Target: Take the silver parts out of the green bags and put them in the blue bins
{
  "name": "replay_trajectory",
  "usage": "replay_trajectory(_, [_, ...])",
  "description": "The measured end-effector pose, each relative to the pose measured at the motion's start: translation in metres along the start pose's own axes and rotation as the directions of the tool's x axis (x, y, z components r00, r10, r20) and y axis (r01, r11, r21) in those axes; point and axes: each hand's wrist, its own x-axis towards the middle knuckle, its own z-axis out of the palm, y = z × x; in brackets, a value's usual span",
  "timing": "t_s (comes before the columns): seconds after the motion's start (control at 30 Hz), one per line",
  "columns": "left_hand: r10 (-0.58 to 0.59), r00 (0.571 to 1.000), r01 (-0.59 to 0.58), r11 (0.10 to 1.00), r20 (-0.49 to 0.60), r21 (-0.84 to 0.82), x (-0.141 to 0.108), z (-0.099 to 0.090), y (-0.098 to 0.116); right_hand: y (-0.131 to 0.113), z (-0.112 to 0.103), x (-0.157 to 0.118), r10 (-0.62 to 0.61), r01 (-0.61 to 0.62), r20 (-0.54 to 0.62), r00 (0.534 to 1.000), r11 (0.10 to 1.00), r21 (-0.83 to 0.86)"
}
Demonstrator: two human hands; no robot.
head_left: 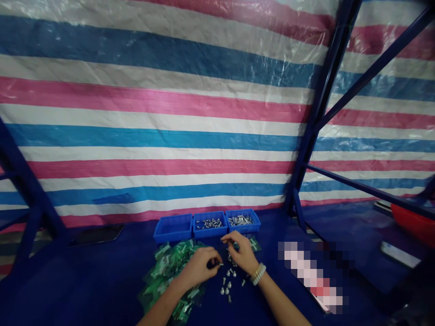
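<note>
My left hand [201, 266] is above the right edge of a pile of green-printed clear plastic bags [166, 267], its thumb and fingers closed on a small metal piece [220, 264]. My right hand [242, 253], with a beaded bracelet at the wrist, hovers just in front of the blue bins; its fingers are curled, and whatever they hold is too small to make out. Loose silvery screws [227, 291] lie on the blue table between and below my hands. Behind them stand the middle bin [210, 232] and the right bin [244, 230], both with small metal parts.
An empty-looking blue bin [173, 227] stands at the left of the row. A dark flat device [97, 235] lies farther left. To the right are a blurred-out flat object [311, 276], a phone-like object [400, 255], a red basin [413, 222] and blue metal posts [307, 136].
</note>
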Motion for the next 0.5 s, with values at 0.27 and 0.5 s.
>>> replay_trajectory(0.27, [-0.284, 0.942, 0.134, 0.810, -0.181, -0.572, 0.007, -0.005, -0.008, -0.013, 0.001, 0.001, -0.105, 0.101, 0.108, 0.989, 0.994, 0.049])
replay_trajectory(0.5, [-0.308, 0.939, 0.146, 0.759, -0.152, -0.635, 0.006, -0.006, -0.004, -0.019, -0.001, 0.002, -0.128, 0.122, 0.083, 0.988, 0.990, 0.068])
